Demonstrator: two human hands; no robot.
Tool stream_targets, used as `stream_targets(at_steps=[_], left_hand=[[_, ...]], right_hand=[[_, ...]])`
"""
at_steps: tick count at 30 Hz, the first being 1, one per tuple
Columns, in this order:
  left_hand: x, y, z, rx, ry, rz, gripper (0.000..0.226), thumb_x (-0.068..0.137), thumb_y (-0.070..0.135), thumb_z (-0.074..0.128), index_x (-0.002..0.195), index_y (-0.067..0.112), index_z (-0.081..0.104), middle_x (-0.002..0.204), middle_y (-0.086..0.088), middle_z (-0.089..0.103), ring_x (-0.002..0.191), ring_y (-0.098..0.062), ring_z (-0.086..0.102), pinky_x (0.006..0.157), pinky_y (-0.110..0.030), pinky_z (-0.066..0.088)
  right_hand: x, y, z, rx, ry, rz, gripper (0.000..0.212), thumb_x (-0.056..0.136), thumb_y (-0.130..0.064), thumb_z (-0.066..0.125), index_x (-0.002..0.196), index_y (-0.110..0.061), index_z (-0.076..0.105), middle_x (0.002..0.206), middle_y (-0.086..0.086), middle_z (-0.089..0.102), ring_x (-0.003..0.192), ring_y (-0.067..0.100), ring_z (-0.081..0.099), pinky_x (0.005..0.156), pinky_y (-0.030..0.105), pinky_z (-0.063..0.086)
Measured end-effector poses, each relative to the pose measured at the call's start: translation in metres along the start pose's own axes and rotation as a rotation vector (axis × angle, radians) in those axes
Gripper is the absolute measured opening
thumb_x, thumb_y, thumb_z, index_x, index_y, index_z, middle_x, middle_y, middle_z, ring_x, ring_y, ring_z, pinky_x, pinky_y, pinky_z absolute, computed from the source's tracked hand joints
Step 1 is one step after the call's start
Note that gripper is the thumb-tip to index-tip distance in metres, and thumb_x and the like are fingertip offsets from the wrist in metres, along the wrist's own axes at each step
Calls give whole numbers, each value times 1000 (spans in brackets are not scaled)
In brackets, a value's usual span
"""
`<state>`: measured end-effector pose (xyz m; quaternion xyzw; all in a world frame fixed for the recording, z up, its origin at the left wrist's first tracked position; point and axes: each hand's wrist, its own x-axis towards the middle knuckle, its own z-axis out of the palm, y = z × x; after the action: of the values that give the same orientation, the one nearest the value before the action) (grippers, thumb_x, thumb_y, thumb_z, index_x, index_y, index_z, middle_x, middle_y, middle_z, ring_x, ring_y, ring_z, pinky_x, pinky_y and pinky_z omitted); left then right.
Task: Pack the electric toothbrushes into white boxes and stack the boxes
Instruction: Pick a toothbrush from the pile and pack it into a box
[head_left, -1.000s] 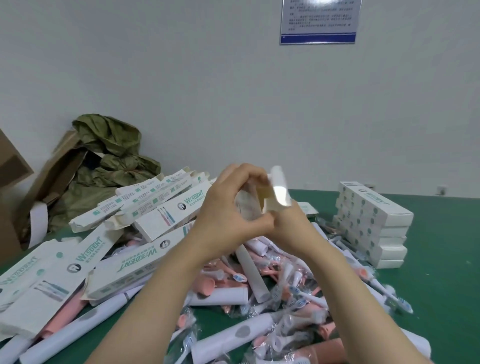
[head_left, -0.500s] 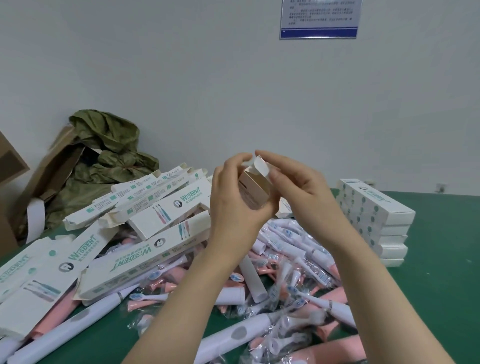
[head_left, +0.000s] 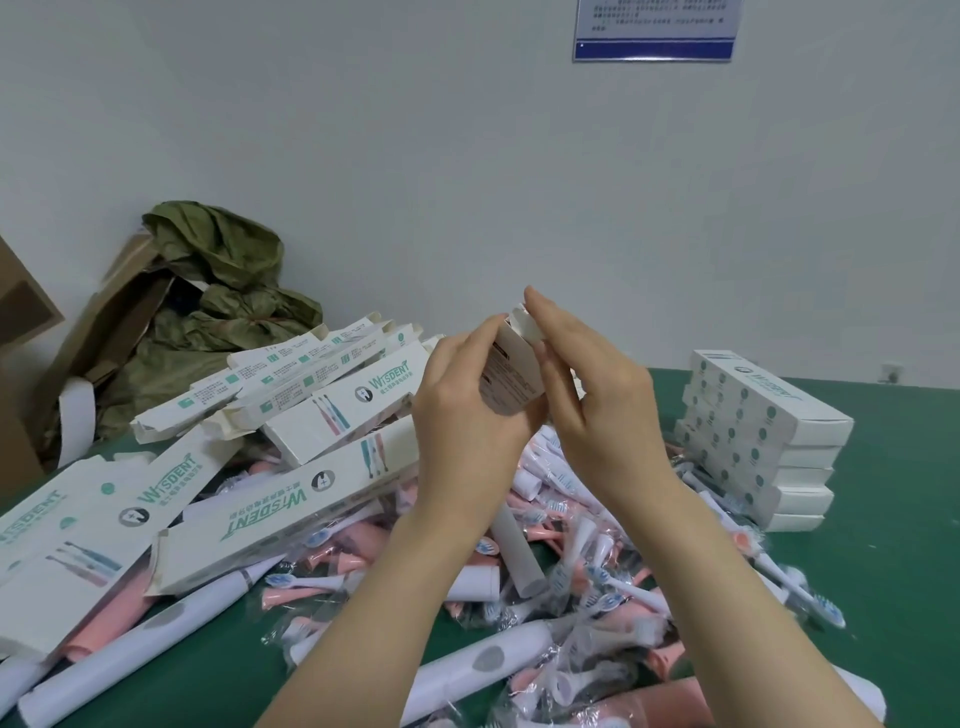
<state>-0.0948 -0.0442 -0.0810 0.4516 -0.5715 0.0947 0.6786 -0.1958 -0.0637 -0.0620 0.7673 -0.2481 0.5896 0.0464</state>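
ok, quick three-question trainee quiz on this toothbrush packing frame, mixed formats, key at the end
1. True or false: the stack of closed boxes stands on the person's left side.
2. What does the left hand hold? A) a pink toothbrush B) a white box C) nothing
3. Fill in: the right hand pinches the box's top end ___.

Key: 1 false, it stands on the right. 2 B. 3 flap.
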Motion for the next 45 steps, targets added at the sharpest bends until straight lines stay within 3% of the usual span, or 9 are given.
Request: stream_targets(at_steps=[7,11,21,25,29,31,35,40,45], left_hand=[[-4,1,-4,-20,-18,-40,54,63,10,84,114,13,66,96,6,57,87,19,48,72,1,35],[-6,3,-4,-26,-19,-39,52,64,8,83,113,13,67,95,7,56,86,20,49,71,1,35],[-3,4,-5,-67,19,-69,48,75,-3,69,120,11,65,96,6,54,87,22,50,76,2,34],[-3,3,-10,-62,-26,-75,54,69,11,80,119,19,64,99,7,57,89,13,53,77,-1,37],[5,-2,-25,-197,-57,-44,78,71,27,81,136,37,38,113,14,52,109,-8,54,94,-24,45],[4,-4,-34,-184,-66,38,68,76,34,75,134,40,40,114,17,46,109,-6,53,94,-24,46],[0,-2,-44,-212,-49,54,50,76,36,73,122,39,52,106,20,43,101,-8,56,90,-29,50],[-2,1,-57,-373,24,18,47,75,25,78,112,34,50,111,-3,52,106,-19,57,90,-33,51],[3,2,-71,-640,106,-181,56,72,24,76,113,28,38,107,6,60,98,-9,62,79,-22,50]], right_hand=[[-2,-3,7,48,154,96,33,86,0,52,115,-5,68,91,12,73,76,-23,51,70,-3,35],[-1,-5,8,-19,192,29,33,86,-6,48,110,-4,70,98,10,73,95,8,59,76,5,42],[-12,-2,18,-81,34,-65,39,93,-9,41,127,3,57,133,17,55,124,26,53,105,27,39],[-11,-2,11,42,7,-42,38,95,-14,40,129,-5,55,133,3,53,125,13,51,105,22,39],[1,-5,-1,397,182,257,33,98,-17,38,123,-13,59,122,-3,63,114,4,58,97,26,47],[4,-5,-5,426,175,314,29,95,-17,41,113,-16,64,111,-5,68,105,3,62,92,24,49],[4,-10,-2,430,7,431,20,96,-14,50,98,-17,70,94,-9,70,86,4,63,76,18,49],[-4,-6,3,260,-246,555,18,94,-31,54,92,-23,69,84,-8,69,77,1,59,68,19,44],[-9,18,-6,415,-715,544,71,69,-62,62,129,-26,55,126,-15,58,119,-1,51,101,24,40]])
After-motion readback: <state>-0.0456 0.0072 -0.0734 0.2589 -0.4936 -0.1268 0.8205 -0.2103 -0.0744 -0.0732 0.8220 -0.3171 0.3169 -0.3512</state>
